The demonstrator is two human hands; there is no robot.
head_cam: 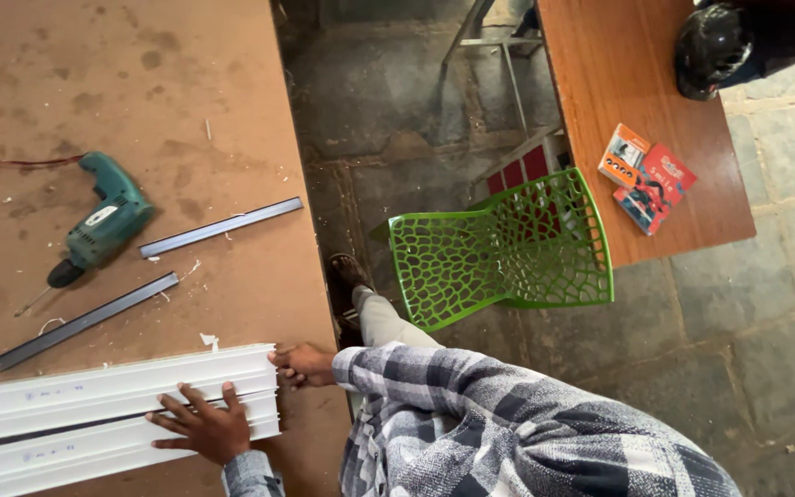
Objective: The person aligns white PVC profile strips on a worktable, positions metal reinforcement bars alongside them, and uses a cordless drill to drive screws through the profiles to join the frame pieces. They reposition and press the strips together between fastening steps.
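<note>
Two long white plastic channel profiles [94, 391] lie side by side along the near edge of the brown workbench [140, 92]. My left hand [200, 425] rests flat on top of them with its fingers spread. At their right end my right hand [304, 364] has its fingers curled against the end of the upper profile. Both sleeves are grey and white plaid.
A teal power drill [103, 225] with a bit lies on the bench beside two dark metal strips [221, 226] [85, 320]. To the right of the bench stand a green perforated plastic chair [508, 248] and a wooden table [618, 83] bearing small coloured packs [646, 179] and a black helmet [710, 46].
</note>
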